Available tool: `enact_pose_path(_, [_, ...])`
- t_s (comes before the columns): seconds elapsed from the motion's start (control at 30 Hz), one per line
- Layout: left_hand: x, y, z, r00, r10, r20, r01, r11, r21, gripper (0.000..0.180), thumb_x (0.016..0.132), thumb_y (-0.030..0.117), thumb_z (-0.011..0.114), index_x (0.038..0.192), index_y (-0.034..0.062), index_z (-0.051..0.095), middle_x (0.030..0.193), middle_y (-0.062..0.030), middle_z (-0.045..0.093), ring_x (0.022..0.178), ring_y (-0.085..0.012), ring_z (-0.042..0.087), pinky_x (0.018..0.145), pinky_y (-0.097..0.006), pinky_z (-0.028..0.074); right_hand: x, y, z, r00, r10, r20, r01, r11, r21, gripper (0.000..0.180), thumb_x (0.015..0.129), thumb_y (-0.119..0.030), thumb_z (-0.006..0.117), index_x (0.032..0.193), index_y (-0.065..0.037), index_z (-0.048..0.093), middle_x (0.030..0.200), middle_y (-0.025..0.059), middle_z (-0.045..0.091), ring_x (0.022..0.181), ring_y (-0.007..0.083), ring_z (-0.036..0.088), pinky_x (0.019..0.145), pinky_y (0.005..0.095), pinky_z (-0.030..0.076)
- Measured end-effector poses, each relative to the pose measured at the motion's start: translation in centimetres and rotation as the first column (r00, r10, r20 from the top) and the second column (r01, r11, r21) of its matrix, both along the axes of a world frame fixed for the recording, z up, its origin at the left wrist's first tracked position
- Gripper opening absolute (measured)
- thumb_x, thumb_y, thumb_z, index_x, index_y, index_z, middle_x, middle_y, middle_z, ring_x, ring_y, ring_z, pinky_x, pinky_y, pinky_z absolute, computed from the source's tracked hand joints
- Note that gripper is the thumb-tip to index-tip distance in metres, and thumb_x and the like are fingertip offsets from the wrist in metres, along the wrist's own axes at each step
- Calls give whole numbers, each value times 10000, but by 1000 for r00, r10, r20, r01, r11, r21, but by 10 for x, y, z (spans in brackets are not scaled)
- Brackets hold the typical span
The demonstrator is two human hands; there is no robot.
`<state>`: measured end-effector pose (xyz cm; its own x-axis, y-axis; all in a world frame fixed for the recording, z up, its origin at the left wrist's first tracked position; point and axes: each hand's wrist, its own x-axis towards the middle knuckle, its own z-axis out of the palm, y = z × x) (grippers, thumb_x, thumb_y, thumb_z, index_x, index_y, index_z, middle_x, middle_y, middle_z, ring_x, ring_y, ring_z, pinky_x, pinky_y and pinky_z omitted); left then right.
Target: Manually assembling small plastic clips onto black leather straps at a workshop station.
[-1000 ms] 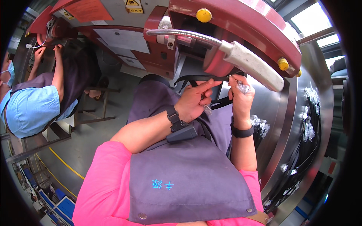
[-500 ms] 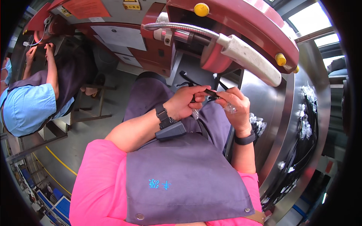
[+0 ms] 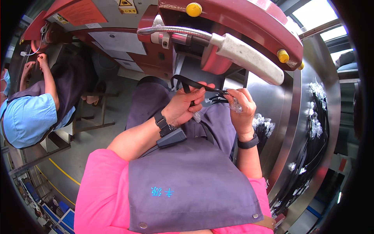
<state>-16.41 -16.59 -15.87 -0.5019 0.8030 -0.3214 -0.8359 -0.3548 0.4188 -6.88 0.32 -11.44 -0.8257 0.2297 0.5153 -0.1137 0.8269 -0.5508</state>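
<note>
A black strap (image 3: 196, 86) is held taut between 2 hands above the lap, just below the red machine (image 3: 233, 23). Left hand (image 3: 185, 105) is closed on the strap; right hand (image 3: 239, 107) is pinched on its end and a clear wrapper (image 3: 235, 105), presumably for alignment.
</note>
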Motion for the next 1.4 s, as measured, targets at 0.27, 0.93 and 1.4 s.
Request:
enact_pose_path(0.27, [1,2,1,993,55,101,-56,998,7,92,937,108,567,996,71,626,940,-26,597,613,-37,395,437,-170,276,1,-7,-10,988,-106,-108,77,966,-248,211,735,37,739,875,-31,597,732,70,580,623,189,584,555,289,464])
enact_pose_path(0.93, [10,4,-62,983,43,180,20,943,-334,287,969,288,511,949,15,599,857,-42,588,615,-103,445,522,-250,369,-1,26,-3,962,-208,-178,-101,337,-936,237,894,2,583,1097,-27,464,536,-6,395,453,105,400,467,259,353])
enact_pose_path(1.4, [-7,7,-30,997,15,-71,-22,994,-105,205,906,46,598,1109,38,627,1071,-59,628,914,-128,596,853,-241,500,-5,-20,-3,898,123,423,176,779,-601,282,846,-63,654,1123,-14,631,873,98,669,601,149,606,552,283,477])
